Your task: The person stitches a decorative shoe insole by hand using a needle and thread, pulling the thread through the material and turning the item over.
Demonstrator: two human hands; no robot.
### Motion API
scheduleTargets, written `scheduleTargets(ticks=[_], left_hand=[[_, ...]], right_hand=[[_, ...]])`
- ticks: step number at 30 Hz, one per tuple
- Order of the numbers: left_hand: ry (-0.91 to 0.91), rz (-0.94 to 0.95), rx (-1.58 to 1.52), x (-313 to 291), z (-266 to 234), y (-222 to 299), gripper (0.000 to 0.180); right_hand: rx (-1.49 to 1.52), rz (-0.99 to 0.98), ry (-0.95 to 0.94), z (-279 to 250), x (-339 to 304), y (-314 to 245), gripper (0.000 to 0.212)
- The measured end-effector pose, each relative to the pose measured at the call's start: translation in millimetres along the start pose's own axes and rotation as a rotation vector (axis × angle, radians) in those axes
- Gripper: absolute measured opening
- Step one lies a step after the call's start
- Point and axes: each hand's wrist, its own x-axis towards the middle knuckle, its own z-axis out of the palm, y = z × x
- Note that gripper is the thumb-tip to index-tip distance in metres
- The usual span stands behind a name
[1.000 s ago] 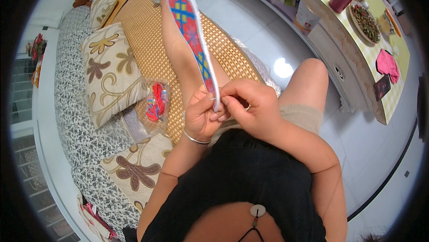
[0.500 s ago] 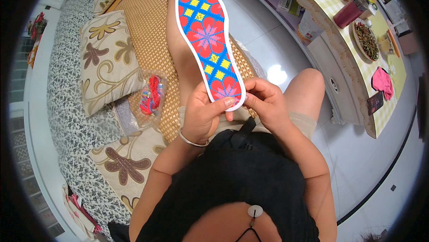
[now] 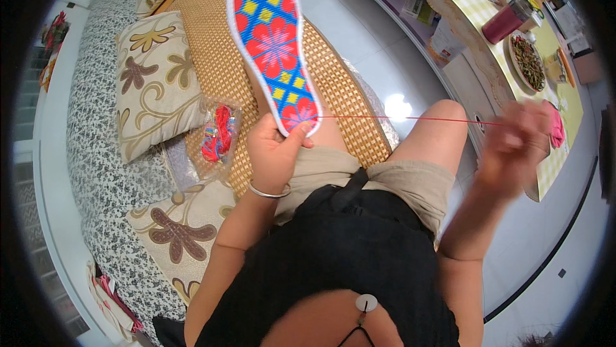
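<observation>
An embroidered insole (image 3: 273, 49) with a white edge carries red flowers, yellow diamonds and a blue ground. My left hand (image 3: 273, 154) grips its heel end, thumb on top and fingers beneath. From that heel a red thread (image 3: 398, 118) runs taut across my lap to the right. My right hand (image 3: 516, 138), smeared by motion, is out at the right with the thread's far end at its fingers. Whether it also holds a needle is too blurred to see.
A clear bag with red yarn (image 3: 219, 132) lies on the woven seat mat (image 3: 208, 39) at my left, beside patterned cushions (image 3: 151, 84). To the right stands a table with a checked cloth (image 3: 548, 164), bearing a plate of food (image 3: 526, 58) and a dark red flask (image 3: 507, 20).
My right hand has left the insole's heel and swung far right, drawing out the red thread. The insole and my left hand have shifted slightly left, the insole also upward.
</observation>
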Motion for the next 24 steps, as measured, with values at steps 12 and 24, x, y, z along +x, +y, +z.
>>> scheduleTargets(ticks=[12, 24], left_hand=[[-0.03, -0.08, -0.184, 6, 9, 0, 0.012], [-0.111, -0.066, -0.2, -9, 29, 19, 0.015]], right_hand=[[-0.787, -0.327, 0.201, -55, -7, -28, 0.023], [-1.318, -0.377, -0.519, 26, -40, 107, 0.017]])
